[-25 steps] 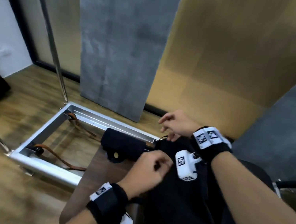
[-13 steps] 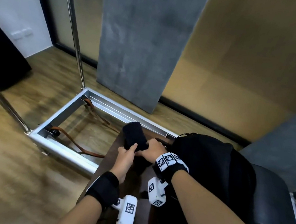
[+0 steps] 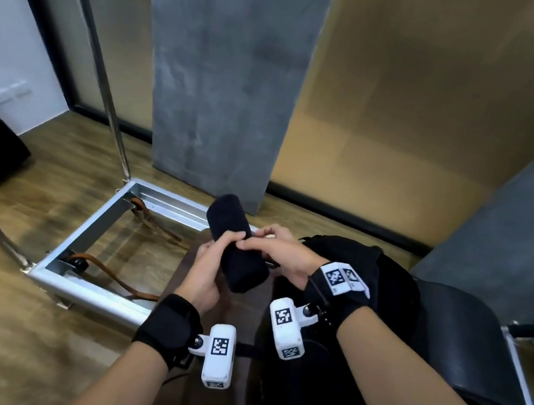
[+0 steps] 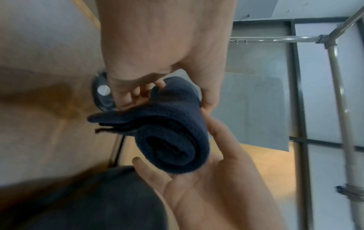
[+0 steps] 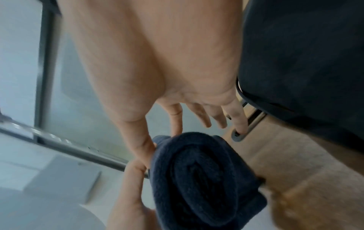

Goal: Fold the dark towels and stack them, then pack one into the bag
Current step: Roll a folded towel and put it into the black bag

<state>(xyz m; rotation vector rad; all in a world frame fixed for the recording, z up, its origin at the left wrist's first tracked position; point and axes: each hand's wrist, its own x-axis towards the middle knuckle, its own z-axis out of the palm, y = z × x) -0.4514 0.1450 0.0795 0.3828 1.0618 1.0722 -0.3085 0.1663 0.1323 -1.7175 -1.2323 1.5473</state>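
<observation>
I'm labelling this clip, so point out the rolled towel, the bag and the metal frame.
towel [image 3: 240,250]: head view, middle of the roll.
bag [image 3: 350,260]: head view, top of the bag.
frame [image 3: 85,293]: head view, near rail.

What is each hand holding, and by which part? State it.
Both hold the rolled dark towel: the left hand cradles its underside, the right hand pinches its upper side near the middle.

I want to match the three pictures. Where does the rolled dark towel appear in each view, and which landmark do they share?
Head: the rolled dark towel is in the lower centre, lifted between both hands.
Left wrist: centre, its spiral end toward the camera, lying in the left hand.
Right wrist: lower centre, under the right hand.
Shared landmark: the black bag, bottom left in the left wrist view, top right in the right wrist view.
</observation>
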